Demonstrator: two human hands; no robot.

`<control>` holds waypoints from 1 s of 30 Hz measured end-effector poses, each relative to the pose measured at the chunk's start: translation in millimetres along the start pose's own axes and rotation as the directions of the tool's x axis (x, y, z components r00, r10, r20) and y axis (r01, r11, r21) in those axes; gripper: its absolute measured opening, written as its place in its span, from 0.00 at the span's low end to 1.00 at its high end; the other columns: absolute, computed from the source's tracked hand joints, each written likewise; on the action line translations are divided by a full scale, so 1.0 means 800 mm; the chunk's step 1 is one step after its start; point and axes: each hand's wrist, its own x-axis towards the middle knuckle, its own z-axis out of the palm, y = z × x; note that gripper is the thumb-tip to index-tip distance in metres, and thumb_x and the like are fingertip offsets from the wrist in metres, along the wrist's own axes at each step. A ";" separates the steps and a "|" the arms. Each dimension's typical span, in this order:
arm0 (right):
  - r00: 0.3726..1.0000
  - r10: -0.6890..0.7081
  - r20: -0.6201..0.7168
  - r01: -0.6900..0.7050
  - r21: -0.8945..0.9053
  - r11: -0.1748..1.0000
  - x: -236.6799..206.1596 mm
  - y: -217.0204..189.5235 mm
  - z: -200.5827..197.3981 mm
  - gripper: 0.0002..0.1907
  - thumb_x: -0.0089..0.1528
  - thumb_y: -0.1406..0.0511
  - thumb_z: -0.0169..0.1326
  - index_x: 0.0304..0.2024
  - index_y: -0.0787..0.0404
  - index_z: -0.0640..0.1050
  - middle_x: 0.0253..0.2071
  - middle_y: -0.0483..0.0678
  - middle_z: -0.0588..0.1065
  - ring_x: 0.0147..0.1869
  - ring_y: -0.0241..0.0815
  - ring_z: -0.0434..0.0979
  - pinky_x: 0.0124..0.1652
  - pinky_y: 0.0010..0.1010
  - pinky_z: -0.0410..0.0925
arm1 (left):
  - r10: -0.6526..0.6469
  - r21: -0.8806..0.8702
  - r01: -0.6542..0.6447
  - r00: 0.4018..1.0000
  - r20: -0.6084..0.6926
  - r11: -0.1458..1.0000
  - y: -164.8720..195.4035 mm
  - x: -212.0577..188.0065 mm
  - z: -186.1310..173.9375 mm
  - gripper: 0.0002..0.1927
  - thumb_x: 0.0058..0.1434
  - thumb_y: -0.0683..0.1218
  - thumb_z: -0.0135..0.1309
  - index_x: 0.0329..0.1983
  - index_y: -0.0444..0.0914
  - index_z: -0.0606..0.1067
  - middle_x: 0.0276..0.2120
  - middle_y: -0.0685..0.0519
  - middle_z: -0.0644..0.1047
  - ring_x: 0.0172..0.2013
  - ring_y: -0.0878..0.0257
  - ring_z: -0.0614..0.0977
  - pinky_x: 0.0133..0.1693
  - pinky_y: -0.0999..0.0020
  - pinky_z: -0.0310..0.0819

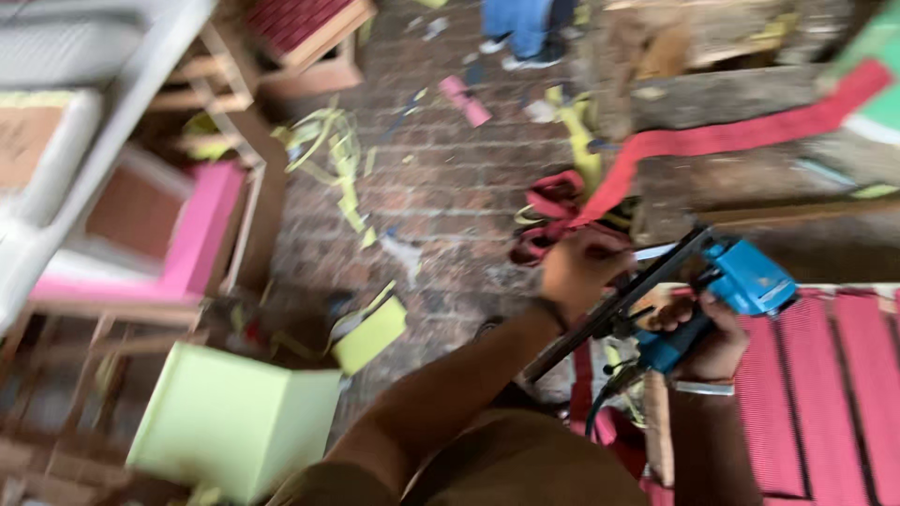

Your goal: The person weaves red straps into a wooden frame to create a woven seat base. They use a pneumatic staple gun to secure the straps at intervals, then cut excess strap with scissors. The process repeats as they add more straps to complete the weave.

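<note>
Where the red webbing strap [741, 134] runs down from the upper right corner, gripped at its lower end by the left hand [581, 267], fingers closed around it just above the edge of the frame being covered. One blue staple gun [731, 295], with its long dark magazine slanting down to the left, clasped in the right hand [712, 342], fingers wrapped fully round the handle; one dark hose or cord hanging from its base. Under the gun, at the right, one frame [825, 394] already laced with red webbing, about four vertical bands countable, the rest cut off by the edge. Beside the left hand, one loose bundle of red strap [548, 220] on the brick floor [441, 187]. Further out, yellow strap offcuts [337, 150] strewn over the bricks, too blurred to count. At the left, one pink-sided frame [202, 234] and two pale green panels, a large one [230, 422] and a small one [370, 335]. At the top edge, another person's legs [520, 28] in blue trousers.
</note>
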 end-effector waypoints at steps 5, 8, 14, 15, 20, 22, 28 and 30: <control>0.973 0.113 0.201 -0.109 -0.031 0.994 0.005 0.059 0.059 0.17 0.67 0.58 0.56 0.53 0.61 0.74 0.28 0.42 0.67 0.35 0.40 0.67 0.39 0.38 0.64 | -0.041 -0.067 0.042 0.999 0.019 0.997 0.042 -0.040 -0.077 0.14 0.64 0.49 0.62 0.49 0.38 0.83 0.35 0.51 0.85 0.36 0.69 0.85 0.40 0.71 0.80; 0.950 0.207 0.232 -0.201 -0.051 0.978 0.009 0.099 0.091 0.18 0.66 0.57 0.56 0.53 0.60 0.74 0.31 0.42 0.67 0.35 0.40 0.67 0.41 0.37 0.64 | -0.138 -0.054 0.138 0.990 0.008 0.989 0.052 -0.047 -0.140 0.14 0.60 0.49 0.63 0.48 0.40 0.83 0.34 0.51 0.85 0.34 0.64 0.85 0.38 0.67 0.81; 0.879 0.332 0.343 -0.349 -0.015 0.937 0.017 0.172 0.149 0.14 0.69 0.57 0.55 0.47 0.60 0.71 0.33 0.43 0.68 0.40 0.43 0.68 0.45 0.41 0.64 | 0.000 0.209 0.020 0.995 -0.097 0.978 0.051 -0.066 -0.248 0.12 0.59 0.49 0.63 0.45 0.43 0.83 0.38 0.51 0.84 0.39 0.61 0.87 0.43 0.68 0.80; 0.861 0.355 0.363 -0.378 -0.009 0.926 0.016 0.181 0.156 0.14 0.71 0.58 0.55 0.44 0.60 0.70 0.33 0.44 0.68 0.42 0.44 0.69 0.47 0.42 0.65 | 0.002 0.193 0.019 0.994 -0.106 0.981 0.049 -0.069 -0.261 0.11 0.60 0.49 0.62 0.45 0.42 0.84 0.39 0.51 0.84 0.39 0.61 0.87 0.43 0.68 0.80; 0.893 0.302 0.334 -0.308 -0.035 0.951 0.007 0.223 0.176 0.19 0.69 0.57 0.54 0.59 0.57 0.72 0.33 0.42 0.68 0.39 0.41 0.68 0.46 0.41 0.64 | -0.059 -0.005 0.060 0.996 0.067 0.998 0.026 -0.079 -0.318 0.16 0.65 0.50 0.58 0.53 0.40 0.82 0.42 0.49 0.85 0.41 0.61 0.86 0.44 0.66 0.81; 0.892 0.292 0.346 -0.304 -0.019 0.952 0.012 0.229 0.176 0.19 0.70 0.57 0.54 0.59 0.57 0.71 0.32 0.43 0.68 0.40 0.42 0.68 0.47 0.42 0.64 | -0.034 0.009 0.033 0.992 0.123 0.999 0.014 -0.086 -0.347 0.20 0.66 0.50 0.57 0.60 0.41 0.76 0.44 0.49 0.83 0.43 0.61 0.84 0.47 0.65 0.79; 0.906 0.216 0.364 -0.259 0.071 0.963 0.028 0.223 0.166 0.13 0.74 0.59 0.51 0.56 0.58 0.71 0.34 0.44 0.70 0.41 0.42 0.71 0.55 0.44 0.66 | -0.344 -0.149 0.399 0.891 0.296 0.905 -0.024 -0.122 -0.411 0.22 0.74 0.55 0.50 0.53 0.32 0.77 0.40 0.43 0.83 0.39 0.56 0.84 0.45 0.59 0.78; 0.927 0.194 0.321 -0.230 0.077 0.970 0.023 0.235 0.175 0.14 0.72 0.60 0.49 0.57 0.58 0.72 0.34 0.44 0.70 0.39 0.42 0.71 0.52 0.42 0.66 | -0.437 -0.395 0.506 0.862 0.257 0.767 -0.032 -0.126 -0.405 0.25 0.75 0.57 0.47 0.51 0.29 0.77 0.38 0.42 0.83 0.35 0.56 0.84 0.43 0.60 0.78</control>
